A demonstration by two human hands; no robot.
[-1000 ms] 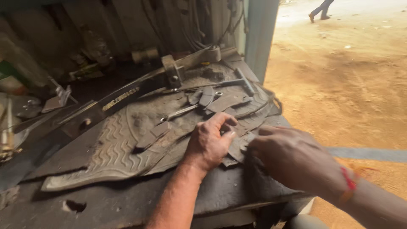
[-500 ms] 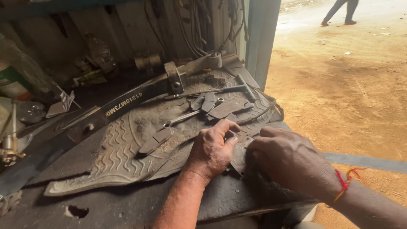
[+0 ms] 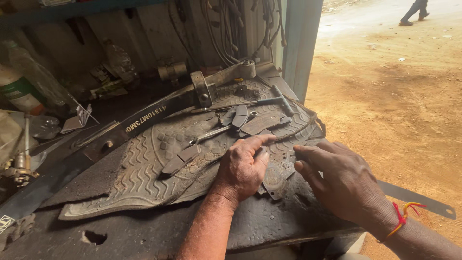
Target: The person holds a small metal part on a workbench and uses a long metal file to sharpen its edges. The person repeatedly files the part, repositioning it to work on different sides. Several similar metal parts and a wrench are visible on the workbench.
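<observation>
The left hand (image 3: 243,166) is lying flat, fingers loosely spread, on a dirty rubber mat (image 3: 139,168) that is covering the desk (image 3: 159,231); its fingertips are touching a flat metal piece (image 3: 262,124), not gripping it. The right hand (image 3: 339,178) is hovering near the desk's right edge, half open and holding nothing, just above another flat plate (image 3: 275,179). A wrench (image 3: 214,135) and a T-shaped tool (image 3: 262,101) are lying further back. Past the right edge, open sandy ground (image 3: 394,106) is giving plenty of room. A green can (image 3: 19,94) is standing at the far left; I cannot tell what is in it.
</observation>
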